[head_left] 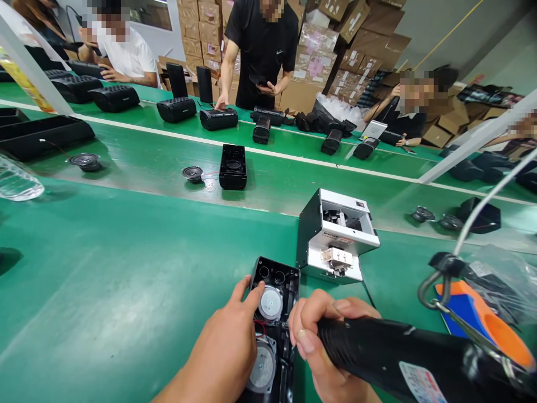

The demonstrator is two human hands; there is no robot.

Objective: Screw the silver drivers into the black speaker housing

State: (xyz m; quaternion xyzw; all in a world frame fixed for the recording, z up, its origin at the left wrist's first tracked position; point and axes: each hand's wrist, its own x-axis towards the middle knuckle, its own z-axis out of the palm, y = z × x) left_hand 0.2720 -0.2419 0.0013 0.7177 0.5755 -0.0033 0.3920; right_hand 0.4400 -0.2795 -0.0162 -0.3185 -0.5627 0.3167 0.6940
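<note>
A black speaker housing lies with its inner side up on the green table, two round silver-backed speaker drivers set in it and a red wire between them. My left hand holds the housing at its left side, fingertips at the upper driver. My right hand is closed around a black electric screwdriver, tilted nearly flat. Its tip points at the housing's right side, beside the upper driver; whether it touches a screw I cannot tell. A metal hook on a white cord is at the screwdriver's rear.
A white-and-black screw feeder stands just beyond the housing. Right of it lie an orange-and-blue object and a clear plastic bag. On the line beyond are another open housing and a loose driver. Several people work across.
</note>
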